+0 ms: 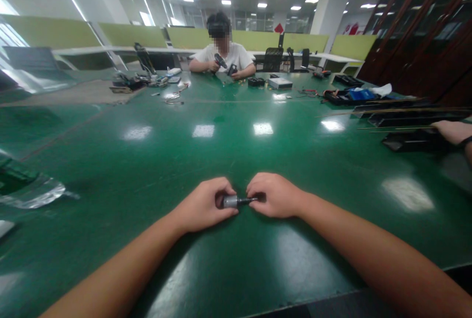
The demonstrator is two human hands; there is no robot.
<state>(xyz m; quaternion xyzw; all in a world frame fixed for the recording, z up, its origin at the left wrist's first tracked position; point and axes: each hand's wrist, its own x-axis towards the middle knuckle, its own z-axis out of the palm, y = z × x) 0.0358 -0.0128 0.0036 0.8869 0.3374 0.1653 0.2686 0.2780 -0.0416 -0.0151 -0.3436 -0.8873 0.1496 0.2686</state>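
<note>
Just above the green tabletop in front of me is a small grey cylinder with a thin dark shaft (230, 202). It lies sideways, the shaft pointing right; I cannot make out its exact kind. My left hand (208, 204) grips the grey body between thumb and fingers. At the shaft's tip, my right hand (273, 195) has its thumb and fingers pinched together around the end. The very tip is hidden by those fingers. Both hands are close together, with only the dark shaft showing between them.
Across the green table (206, 156) a person (221, 55) holds a drill-like tool. A co-worker's hand (452, 131) rests by long black channels (416, 138) at the right. A clear plastic-looking object (33, 192) stands left. Boxes and electronics (280, 83) lie along the far side.
</note>
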